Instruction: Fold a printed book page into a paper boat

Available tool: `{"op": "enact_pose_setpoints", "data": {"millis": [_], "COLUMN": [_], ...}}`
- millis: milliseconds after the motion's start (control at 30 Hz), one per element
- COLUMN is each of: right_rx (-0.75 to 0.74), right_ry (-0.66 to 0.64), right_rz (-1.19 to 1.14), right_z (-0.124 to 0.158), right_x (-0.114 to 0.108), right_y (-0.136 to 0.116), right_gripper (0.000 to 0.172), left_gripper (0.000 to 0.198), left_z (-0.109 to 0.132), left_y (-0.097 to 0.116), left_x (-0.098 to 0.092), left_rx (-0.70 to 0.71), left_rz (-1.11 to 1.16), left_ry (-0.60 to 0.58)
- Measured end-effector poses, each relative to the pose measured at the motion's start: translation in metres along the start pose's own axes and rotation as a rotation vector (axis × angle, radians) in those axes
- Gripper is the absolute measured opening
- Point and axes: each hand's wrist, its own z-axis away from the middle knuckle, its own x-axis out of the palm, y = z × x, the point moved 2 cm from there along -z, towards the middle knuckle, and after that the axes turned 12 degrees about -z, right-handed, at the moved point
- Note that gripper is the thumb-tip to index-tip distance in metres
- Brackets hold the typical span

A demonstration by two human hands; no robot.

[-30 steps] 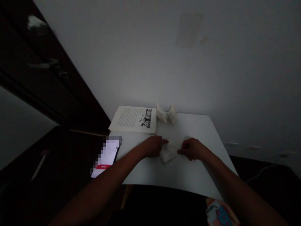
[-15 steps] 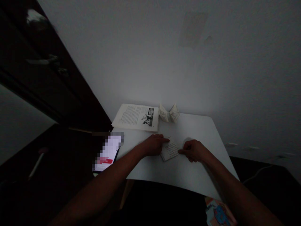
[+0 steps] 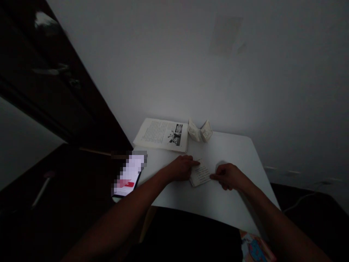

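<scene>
A small folded sheet of printed paper (image 3: 201, 174) lies on the white table (image 3: 218, 200) between my hands. My left hand (image 3: 181, 168) rests on its left edge, index finger stretched along the paper's top corner, the other fingers curled. My right hand (image 3: 228, 175) has its fingers curled, pinching the paper's right edge. The room is dim, so finer detail of the fingers is hard to make out.
An open book (image 3: 163, 133) lies at the table's back left. Two folded paper shapes (image 3: 200, 131) stand beside it near the wall. A lit phone (image 3: 129, 175) sits at the table's left edge. A colourful printed item (image 3: 255, 249) shows below the table's front right corner.
Both hands have stayed on the folded paper. The paper looks slightly smaller and more tightly folded than a second ago. The view has shifted a little.
</scene>
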Motion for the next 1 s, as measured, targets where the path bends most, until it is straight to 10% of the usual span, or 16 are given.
{"op": "enact_pose_setpoints", "data": {"millis": [767, 1000], "right_rx": [-0.023, -0.148], "right_ry": [0.058, 0.492], "right_rz": [-0.011, 0.269], "right_z": [0.006, 0.030], "right_x": [0.006, -0.003], "right_y": [-0.009, -0.010], "right_gripper": [0.037, 0.041], "left_gripper": [0.044, 0.045], "left_z": [0.001, 0.005], "left_y": [-0.006, 0.000], "left_x": [0.010, 0.013], "left_rx": [-0.052, -0.095], "left_rz": [0.004, -0.003], "left_ry": [0.068, 0.110]}}
